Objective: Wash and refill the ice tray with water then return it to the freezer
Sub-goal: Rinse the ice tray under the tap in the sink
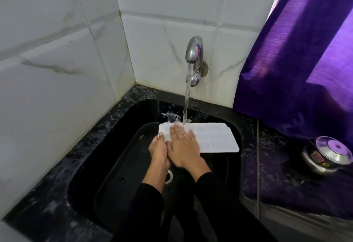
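A white ice tray (214, 136) is held level over the black sink (236, 133), under the running tap (193, 54). The water stream (186, 106) lands on the tray's far edge, near my fingertips. My left hand (158, 150) grips the tray's left end from below, thumb on the rim. My right hand (182, 146) lies flat on top of the tray's left half with straight fingers spread over the compartments. Both forearms wear black sleeves.
A black tray or lid (122, 175) leans inside the sink, beside the drain (169, 176). A steel pressure cooker (328, 154) stands on the dark counter at the right. A purple curtain (298, 56) hangs over the counter's back right. White tiled walls close the left and back.
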Demonstrator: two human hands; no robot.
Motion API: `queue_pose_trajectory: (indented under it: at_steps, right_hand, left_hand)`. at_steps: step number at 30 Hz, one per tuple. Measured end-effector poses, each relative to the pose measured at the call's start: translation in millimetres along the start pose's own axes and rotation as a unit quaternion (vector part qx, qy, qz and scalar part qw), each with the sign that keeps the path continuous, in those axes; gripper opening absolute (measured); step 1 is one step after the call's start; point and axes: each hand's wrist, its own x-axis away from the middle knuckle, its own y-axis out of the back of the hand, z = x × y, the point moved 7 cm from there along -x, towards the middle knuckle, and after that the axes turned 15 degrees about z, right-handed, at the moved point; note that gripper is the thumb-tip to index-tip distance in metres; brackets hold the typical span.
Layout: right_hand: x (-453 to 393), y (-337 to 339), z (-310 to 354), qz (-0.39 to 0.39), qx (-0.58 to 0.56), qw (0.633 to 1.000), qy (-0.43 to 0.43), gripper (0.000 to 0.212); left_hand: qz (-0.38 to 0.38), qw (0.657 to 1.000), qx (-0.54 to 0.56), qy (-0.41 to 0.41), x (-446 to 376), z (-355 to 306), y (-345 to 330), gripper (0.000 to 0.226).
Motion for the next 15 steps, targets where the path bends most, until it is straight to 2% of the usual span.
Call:
queue_pose_trajectory:
  at_steps: [1, 5, 9, 11, 13, 15]
  right_hand:
    - [-1, -4, -5, 0.008, -0.001, 1.000, 0.001, 0.066]
    - [0, -11, -48, 0.075, -0.041, 0.992, -0.097, 0.093]
    - [9, 3, -86, 0.038, -0.084, 0.983, -0.159, 0.109]
    - [13, 10, -98, 0.042, -0.116, 0.976, -0.180, 0.105]
    - [16, 12, -101, 0.059, -0.143, 0.969, -0.192, 0.091]
    - [20, 13, -101, 0.043, -0.163, 0.966, -0.197, 0.078]
  left_hand:
    - [-0.003, 1.000, -0.001, 0.004, 0, 3, 3, 0.022]
    - [-0.002, 1.000, 0.009, 0.019, 1, 13, 15, 0.015]
    - [0.009, 0.999, 0.029, 0.014, 5, 16, 28, 0.019]
    - [0.018, 0.999, 0.042, 0.018, 5, 21, 34, 0.020]
    - [0.027, 0.998, 0.048, 0.027, 6, 28, 40, 0.025]
    - [0.015, 0.997, 0.063, 0.031, 10, 34, 44, 0.029]
